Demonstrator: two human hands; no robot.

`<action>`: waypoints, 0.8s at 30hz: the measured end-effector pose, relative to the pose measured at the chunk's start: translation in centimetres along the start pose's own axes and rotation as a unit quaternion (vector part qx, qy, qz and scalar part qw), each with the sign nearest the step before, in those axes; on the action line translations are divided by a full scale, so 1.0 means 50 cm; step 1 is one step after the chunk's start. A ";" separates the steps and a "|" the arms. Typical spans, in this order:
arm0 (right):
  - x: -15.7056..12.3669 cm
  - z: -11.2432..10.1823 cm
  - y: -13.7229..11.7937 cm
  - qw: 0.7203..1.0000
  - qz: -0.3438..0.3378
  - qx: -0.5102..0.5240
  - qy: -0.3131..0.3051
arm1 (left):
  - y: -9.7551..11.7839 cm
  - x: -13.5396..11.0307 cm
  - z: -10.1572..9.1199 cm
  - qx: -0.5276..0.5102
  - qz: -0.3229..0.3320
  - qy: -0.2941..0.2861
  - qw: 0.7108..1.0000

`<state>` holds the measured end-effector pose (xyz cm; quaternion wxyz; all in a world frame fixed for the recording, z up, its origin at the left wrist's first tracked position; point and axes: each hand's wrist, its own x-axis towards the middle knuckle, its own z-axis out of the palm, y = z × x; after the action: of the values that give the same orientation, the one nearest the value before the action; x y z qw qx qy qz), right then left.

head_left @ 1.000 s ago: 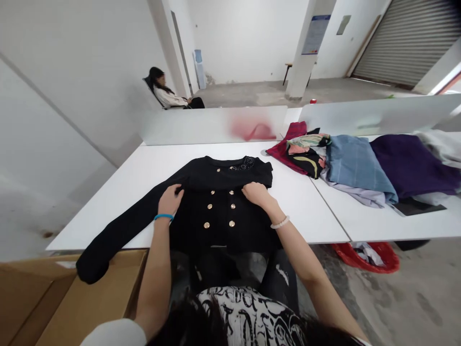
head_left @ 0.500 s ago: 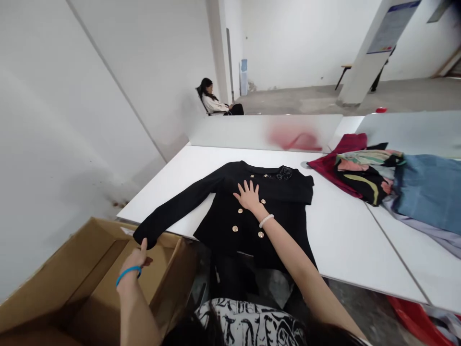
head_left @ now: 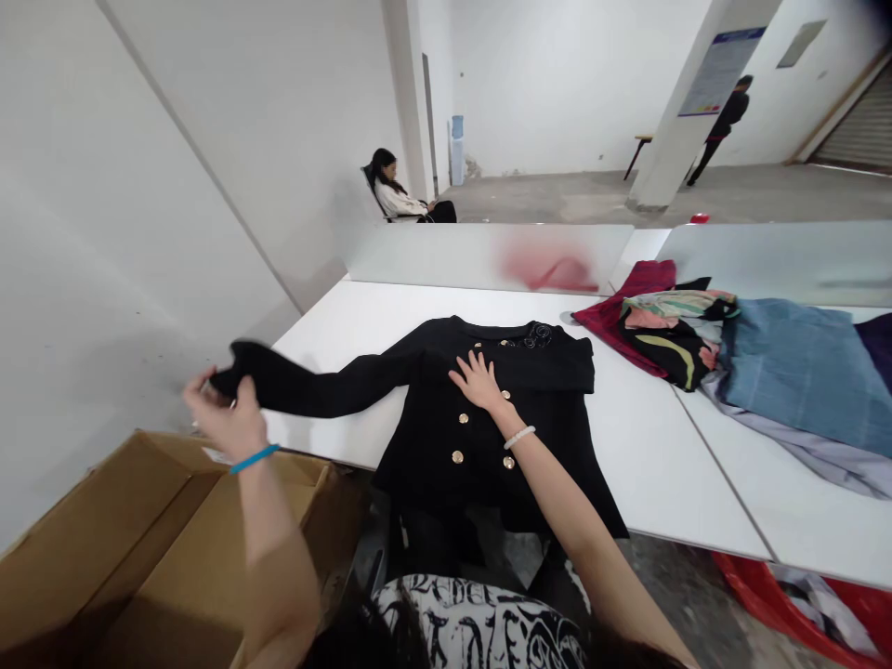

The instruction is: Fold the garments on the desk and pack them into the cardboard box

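A black jacket [head_left: 432,400] with gold buttons lies spread on the white table [head_left: 641,465], its lower hem hanging over the front edge. Dark rosette trim decorates one side of its neckline. My left hand [head_left: 233,418] grips the cuff end of the outstretched sleeve [head_left: 299,381] and holds it raised above the table's left edge. The other sleeve is folded across the jacket's upper right part. Flat on the chest, among the buttons, rests my right hand [head_left: 478,381] with fingers spread.
An open cardboard box [head_left: 160,520] stands below the table's left end. Folded clothes, including a blue denim piece [head_left: 801,372], are piled at right. A frosted divider [head_left: 432,255] runs along the back. Below right is a red container [head_left: 759,604]. Two people are in the background.
My left hand has lifted the sleeve end up and to the left, away from over the box. My right hand stays on the jacket's chest. The view has shifted slightly right.
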<state>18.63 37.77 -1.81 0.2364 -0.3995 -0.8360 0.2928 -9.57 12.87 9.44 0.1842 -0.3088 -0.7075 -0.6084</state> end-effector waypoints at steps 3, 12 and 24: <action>0.013 -0.040 0.014 0.951 0.059 0.290 0.091 | 0.183 -0.021 0.132 -0.135 0.172 -0.093 0.971; -0.014 -0.124 0.068 0.807 0.166 0.566 -0.034 | 0.233 -0.355 0.331 -0.124 0.207 -0.608 0.757; 0.099 -0.206 -0.184 0.957 -0.035 0.287 0.002 | 0.142 -0.318 0.391 -0.076 0.076 -0.459 0.882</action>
<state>17.44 40.19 12.62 0.3525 -0.2858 -0.7295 0.5117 9.15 29.03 0.90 -0.1394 -0.6193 -0.6388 -0.4346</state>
